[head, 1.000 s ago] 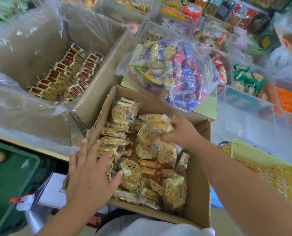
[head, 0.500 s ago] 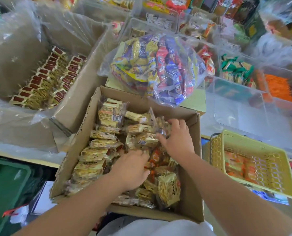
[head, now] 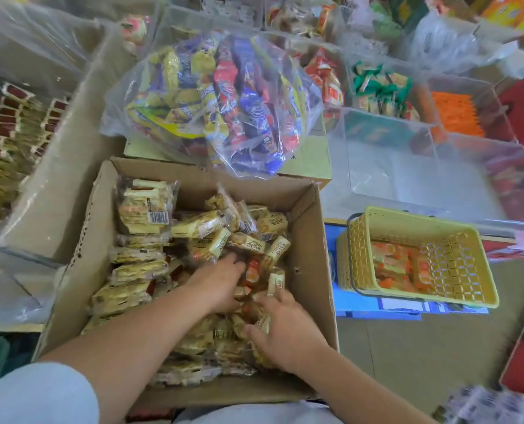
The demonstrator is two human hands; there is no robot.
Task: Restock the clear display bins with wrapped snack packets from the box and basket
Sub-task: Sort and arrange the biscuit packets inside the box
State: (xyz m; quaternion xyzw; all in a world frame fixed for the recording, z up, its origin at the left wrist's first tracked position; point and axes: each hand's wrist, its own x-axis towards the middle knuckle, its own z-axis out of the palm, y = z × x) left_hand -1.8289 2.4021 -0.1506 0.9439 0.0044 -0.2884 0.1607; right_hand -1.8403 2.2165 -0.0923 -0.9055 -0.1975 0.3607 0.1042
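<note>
An open cardboard box (head: 314, 258) in front of me is full of yellow wrapped snack packets (head: 199, 225), with some orange ones in the middle. My left hand (head: 216, 284) is dug into the centre of the pile, fingers curled around orange packets. My right hand (head: 286, 330) presses in from the right and grips packets against the left one. A yellow basket (head: 407, 216) to the right of the box holds orange packets (head: 397, 267). Behind the basket stands a clear display bin (head: 407, 185) with nothing in it.
A large clear bag of blue, red and yellow snacks (head: 224, 102) rests on a carton behind the box. At left, a plastic-lined carton (head: 59, 166) holds rows of red-topped packets (head: 7, 127). Further clear bins at back right hold green (head: 377, 90) and orange (head: 455, 117) packets.
My left hand went from the box's near-left edge into the middle of the pile. My right hand came back from the far packets toward me, meeting the left. The view shifted left, showing the basket.
</note>
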